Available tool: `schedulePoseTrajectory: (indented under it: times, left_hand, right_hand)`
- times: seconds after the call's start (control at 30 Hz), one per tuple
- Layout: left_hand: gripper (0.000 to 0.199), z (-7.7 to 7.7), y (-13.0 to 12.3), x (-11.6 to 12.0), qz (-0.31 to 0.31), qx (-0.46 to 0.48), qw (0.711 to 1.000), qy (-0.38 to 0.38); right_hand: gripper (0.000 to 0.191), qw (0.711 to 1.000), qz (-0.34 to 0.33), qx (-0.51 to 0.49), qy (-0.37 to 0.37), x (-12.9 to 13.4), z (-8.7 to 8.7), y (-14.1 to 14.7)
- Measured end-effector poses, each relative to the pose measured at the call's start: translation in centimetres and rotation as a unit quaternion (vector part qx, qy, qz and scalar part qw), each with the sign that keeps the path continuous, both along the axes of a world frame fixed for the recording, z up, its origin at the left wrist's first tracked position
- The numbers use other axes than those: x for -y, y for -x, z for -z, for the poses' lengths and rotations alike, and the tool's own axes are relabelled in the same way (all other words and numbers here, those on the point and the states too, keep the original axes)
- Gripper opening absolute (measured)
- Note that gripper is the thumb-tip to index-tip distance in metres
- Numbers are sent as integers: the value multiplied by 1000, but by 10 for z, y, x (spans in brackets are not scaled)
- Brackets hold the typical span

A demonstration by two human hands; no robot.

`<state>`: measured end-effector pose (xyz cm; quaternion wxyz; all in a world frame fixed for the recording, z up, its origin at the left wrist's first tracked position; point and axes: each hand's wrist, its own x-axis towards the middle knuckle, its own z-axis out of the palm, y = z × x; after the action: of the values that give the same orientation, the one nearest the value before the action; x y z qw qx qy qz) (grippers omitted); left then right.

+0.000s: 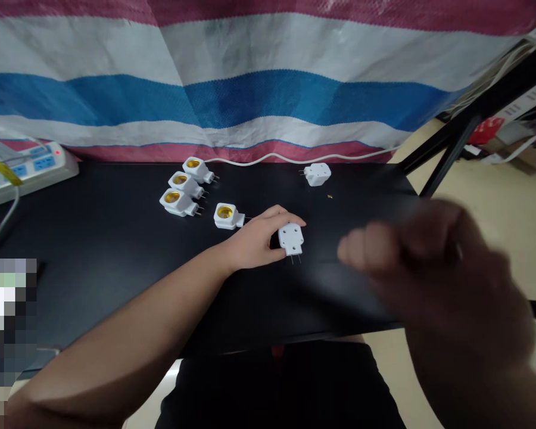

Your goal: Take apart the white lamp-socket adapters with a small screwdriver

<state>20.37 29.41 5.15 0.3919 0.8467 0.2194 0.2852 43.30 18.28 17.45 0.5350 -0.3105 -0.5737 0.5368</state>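
My left hand grips a white plug-in lamp socket on the black table, its flat back with small holes facing up and its two prongs toward me. My right hand is raised at the right, blurred by motion; its fingers look curled, and whatever they may hold cannot be made out. Just left of my left hand sits a white socket with a gold inside. Farther left, three similar sockets stand in a slanting row. Another white socket lies toward the back right.
A white power strip with cables lies at the back left. A striped sheet hangs behind the black table. Tiny brass-coloured pieces lie at the right. A black metal frame rises beyond the right edge.
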Motion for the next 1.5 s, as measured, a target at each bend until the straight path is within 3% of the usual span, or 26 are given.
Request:
schedulePoseTrajectory:
  times: [0.07,0.13,0.27,0.4,0.6,0.77,0.87,1.03,1.1,1.23,1.3,1.4,1.5]
  left_hand:
    - [64,0,1,0,6,5,1000,-3]
    - [63,0,2,-1,7,12,1000,-7]
    - [62,1,2,-2,4,22,999,-22]
    - [62,0,2,-2,4,24,999,-34]
    - [54,-4,2,-2,14,17,999,-26]
    - [57,-3,3,-2,10,17,999,-26]
    - [59,0,3,-3,13,28,999,-23]
    - [56,2,3,-4,19,41,999,-24]
    - [55,1,3,-3,18,37,999,-20]
    - [55,-2,3,-2,16,21,1000,-10]
    - [55,-2,3,-2,16,17,1000,-15]
    - [54,0,3,-3,18,25,999,-25]
    - [56,1,3,-3,15,27,999,-29]
  right_hand:
    - [21,996,19,-79,-44,-44,0,12]
    - [25,994,-2,-105,-33,-80,9,25]
    - [45,995,-24,-93,11,-113,35,37]
    - [43,993,-33,-112,8,-109,50,30]
    - [40,993,-37,-108,-5,-102,58,27]
    - [31,995,-28,-76,-63,-96,68,34]
    - [27,989,37,-31,-141,-94,75,37]
    - [26,953,181,15,-240,-97,81,35]
    - [25,954,194,22,-228,-96,80,35]
    - [20,970,203,-5,-134,-92,75,37]
    - [18,975,185,-23,-119,-90,75,38]
    - [16,989,96,-21,-111,-90,75,39]
    - [32,997,11,-54,-59,-91,72,39]
